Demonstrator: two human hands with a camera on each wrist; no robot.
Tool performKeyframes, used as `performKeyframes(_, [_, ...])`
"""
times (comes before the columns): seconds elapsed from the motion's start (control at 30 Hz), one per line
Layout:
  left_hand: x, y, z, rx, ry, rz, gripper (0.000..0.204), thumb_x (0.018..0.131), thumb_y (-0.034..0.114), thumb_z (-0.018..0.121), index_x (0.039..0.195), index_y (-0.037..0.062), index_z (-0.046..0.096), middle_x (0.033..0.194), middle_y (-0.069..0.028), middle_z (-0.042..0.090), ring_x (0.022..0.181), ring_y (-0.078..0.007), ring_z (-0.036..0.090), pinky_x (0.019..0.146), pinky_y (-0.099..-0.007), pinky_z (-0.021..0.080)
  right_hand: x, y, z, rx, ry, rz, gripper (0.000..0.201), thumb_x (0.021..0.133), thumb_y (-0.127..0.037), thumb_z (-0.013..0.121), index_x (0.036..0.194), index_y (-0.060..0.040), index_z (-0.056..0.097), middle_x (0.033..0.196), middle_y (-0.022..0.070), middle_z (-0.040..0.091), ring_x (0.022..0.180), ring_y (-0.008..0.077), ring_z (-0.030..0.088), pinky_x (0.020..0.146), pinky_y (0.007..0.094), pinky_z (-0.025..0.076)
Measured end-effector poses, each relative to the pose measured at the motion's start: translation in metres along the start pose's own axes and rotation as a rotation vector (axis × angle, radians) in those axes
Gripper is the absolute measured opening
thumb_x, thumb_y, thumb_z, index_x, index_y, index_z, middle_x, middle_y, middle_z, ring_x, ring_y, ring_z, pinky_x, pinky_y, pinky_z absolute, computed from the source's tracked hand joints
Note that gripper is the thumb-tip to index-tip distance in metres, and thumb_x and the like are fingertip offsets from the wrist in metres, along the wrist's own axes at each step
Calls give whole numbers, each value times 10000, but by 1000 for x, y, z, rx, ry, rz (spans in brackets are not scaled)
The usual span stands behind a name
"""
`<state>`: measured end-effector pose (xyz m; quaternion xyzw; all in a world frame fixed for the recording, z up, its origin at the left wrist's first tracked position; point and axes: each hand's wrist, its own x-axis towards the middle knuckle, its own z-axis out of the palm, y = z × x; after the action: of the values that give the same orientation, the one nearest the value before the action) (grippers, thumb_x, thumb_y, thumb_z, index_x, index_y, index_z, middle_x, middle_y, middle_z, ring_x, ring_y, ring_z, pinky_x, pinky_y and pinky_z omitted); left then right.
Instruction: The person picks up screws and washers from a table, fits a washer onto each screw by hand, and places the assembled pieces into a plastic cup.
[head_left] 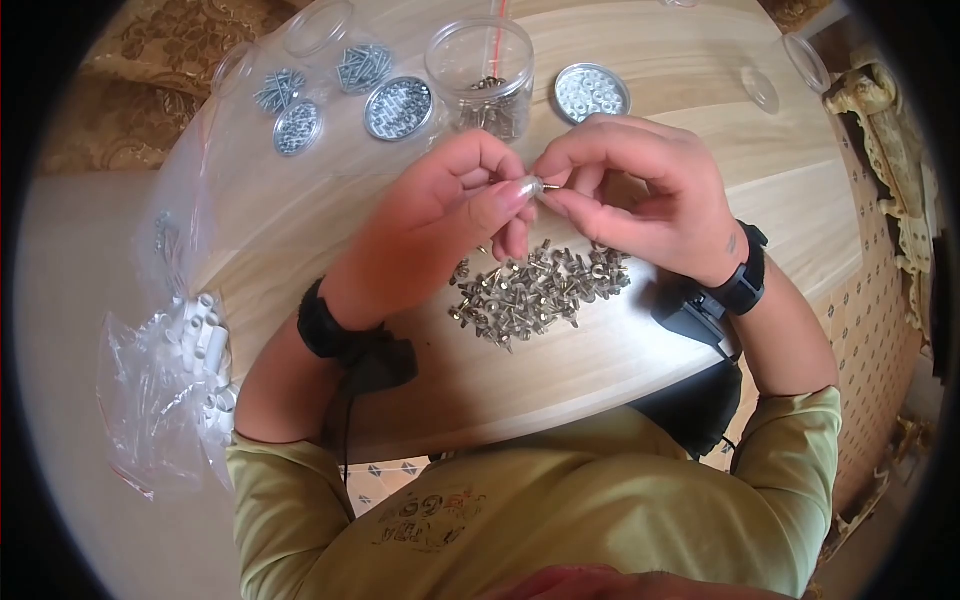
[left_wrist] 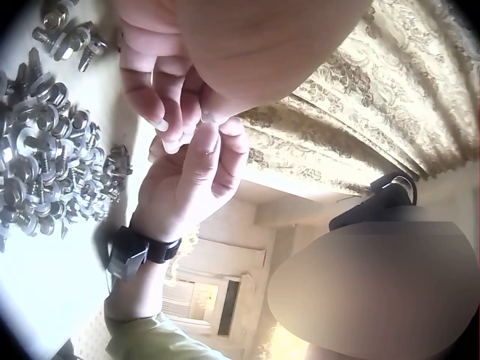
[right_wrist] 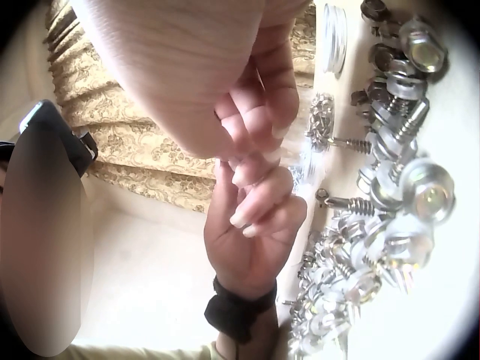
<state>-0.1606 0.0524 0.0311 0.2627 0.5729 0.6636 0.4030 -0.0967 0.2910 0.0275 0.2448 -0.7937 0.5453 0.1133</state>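
Over the pile, my left hand [head_left: 425, 220] and right hand [head_left: 645, 190] meet at their fingertips. Between them a small metal screw [head_left: 551, 187] shows, its shank pointing toward the right fingers. The left thumb and index finger pinch its other end, which they mostly cover. My right thumb and index finger pinch the shank end. Just below lies a loose pile of screws [head_left: 540, 290], many with washers on their shanks. In the right wrist view the nearest screws [right_wrist: 427, 191] show hex heads and drill tips.
Behind the hands stand a clear jar [head_left: 480, 50] part filled with screws, a round dish of pale washers [head_left: 592, 92] and a dish of small metal parts [head_left: 398, 108]. Long screws [head_left: 365, 68] lie farther left. A plastic bag [head_left: 150, 400] with white tubes sits at the left edge.
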Motion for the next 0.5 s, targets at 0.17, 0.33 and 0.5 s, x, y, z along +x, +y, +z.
performKeyframes(0.17, [0, -1, 4, 0, 18, -8, 144, 1091, 164, 547, 1131, 25, 544, 978, -39, 637, 859, -108, 639, 787, -274, 526, 1, 2, 4, -16, 43, -5, 194, 854, -17, 806, 1029, -38, 725, 773, 29, 677, 618, 96, 636, 579, 240, 489])
performKeyframes(0.33, [-2, -8, 8, 99, 85, 51, 115, 1078, 92, 475, 1155, 25, 529, 925, -38, 634, 830, -92, 607, 764, -256, 515, -2, 1, 6, 8, 26, 71, 179, 858, -36, 806, 1017, -56, 726, 770, 31, 670, 627, 99, 646, 564, 242, 497])
performKeyframes(0.5, [-4, -12, 10, 205, 95, 72, 72, 1071, 87, 499, 1100, 27, 525, 919, -19, 584, 812, -95, 585, 752, -265, 505, -1, 0, 5, -42, -10, 14, 156, 869, -43, 793, 1006, -57, 721, 780, 34, 658, 639, 107, 643, 563, 250, 504])
